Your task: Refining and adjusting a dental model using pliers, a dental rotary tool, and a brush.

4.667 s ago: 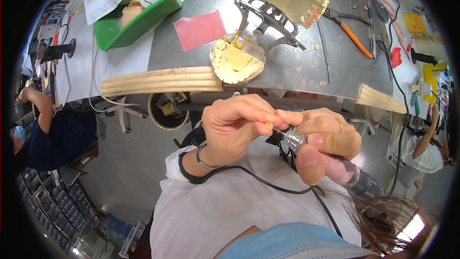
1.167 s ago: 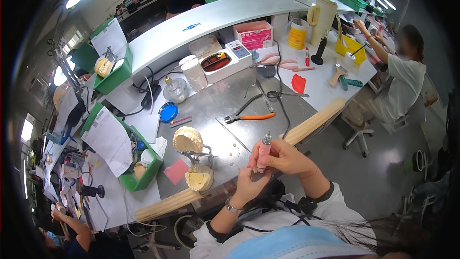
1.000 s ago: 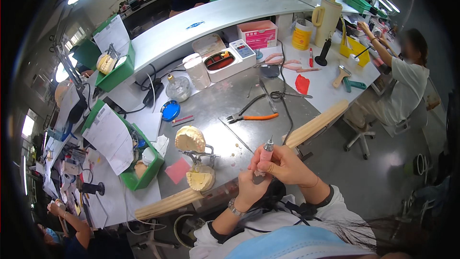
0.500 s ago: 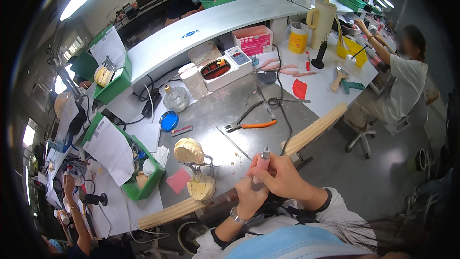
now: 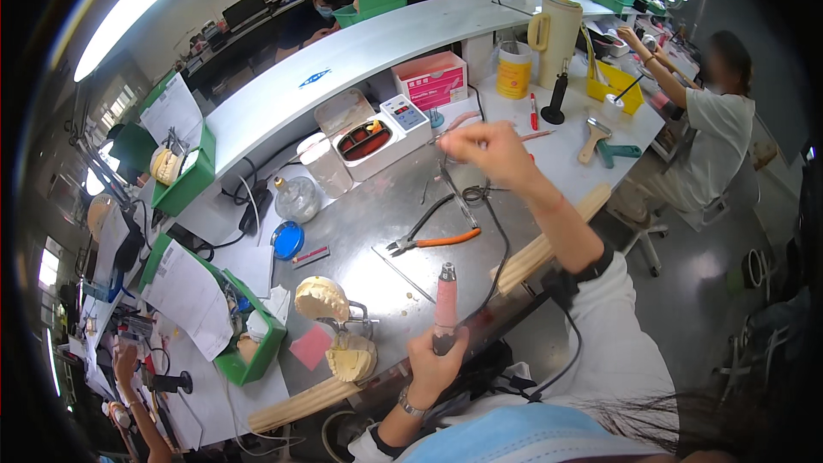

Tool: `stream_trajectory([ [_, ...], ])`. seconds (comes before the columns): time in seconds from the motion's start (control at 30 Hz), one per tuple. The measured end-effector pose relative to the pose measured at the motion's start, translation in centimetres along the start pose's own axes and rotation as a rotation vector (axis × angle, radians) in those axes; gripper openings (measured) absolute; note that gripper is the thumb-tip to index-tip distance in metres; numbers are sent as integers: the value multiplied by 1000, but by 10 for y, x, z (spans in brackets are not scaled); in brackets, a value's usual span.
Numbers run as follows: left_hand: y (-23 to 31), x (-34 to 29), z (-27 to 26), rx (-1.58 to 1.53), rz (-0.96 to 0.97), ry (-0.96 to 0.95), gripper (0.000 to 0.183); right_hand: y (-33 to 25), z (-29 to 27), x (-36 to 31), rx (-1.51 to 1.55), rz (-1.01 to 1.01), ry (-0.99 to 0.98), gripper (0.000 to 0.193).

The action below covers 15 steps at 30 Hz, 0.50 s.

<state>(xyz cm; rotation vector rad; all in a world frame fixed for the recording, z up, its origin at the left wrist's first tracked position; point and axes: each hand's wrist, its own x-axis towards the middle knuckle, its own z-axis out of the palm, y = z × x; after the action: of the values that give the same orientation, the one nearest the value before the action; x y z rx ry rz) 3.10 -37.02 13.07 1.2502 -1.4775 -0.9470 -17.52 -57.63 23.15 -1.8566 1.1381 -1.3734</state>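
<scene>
My left hand point(image 5: 435, 369) is wrapped round the lower end of a rotary handpiece point(image 5: 445, 304), a pink-covered body with a metal tip pointing up and away from me. My right hand point(image 5: 497, 153) reaches out over the far part of the metal bench top, its fingers pinched together; what they hold, if anything, is too small to make out. Below that hand lie a pair of pliers point(image 5: 446, 241) with orange and black handles and a black cable. Left of the handpiece stands a hinged articulator with yellowish dental casts point(image 5: 351, 357).
A thin metal tool point(image 5: 403, 274), a blue round lid point(image 5: 287, 240), a glass burner point(image 5: 297, 199) and a white wax heater point(image 5: 403, 129) are on the bench. Green bins point(image 5: 257, 360) stand left. Wooden rails point(image 5: 304, 405) edge the front. A co-worker point(image 5: 716, 137) sits at the right.
My right hand has let go of the handpiece and moved far forward over the bench. The left hand keeps the handpiece, now more fully visible. The view has shifted slightly.
</scene>
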Motion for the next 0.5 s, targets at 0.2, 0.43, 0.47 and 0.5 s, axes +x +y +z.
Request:
stream_trajectory([
  [0.2,0,0,-1,124,53,-57,21,142,-29,129,-352,1,211,18],
  [0.43,8,3,-5,90,-86,-94,24,207,0,159,-387,45,96,16],
  [0.47,7,5,-5,89,-88,-88,24,211,1,160,-359,30,71,16],
  [0.5,6,4,-5,84,-77,-82,25,210,4,160,-328,16,42,16],
])
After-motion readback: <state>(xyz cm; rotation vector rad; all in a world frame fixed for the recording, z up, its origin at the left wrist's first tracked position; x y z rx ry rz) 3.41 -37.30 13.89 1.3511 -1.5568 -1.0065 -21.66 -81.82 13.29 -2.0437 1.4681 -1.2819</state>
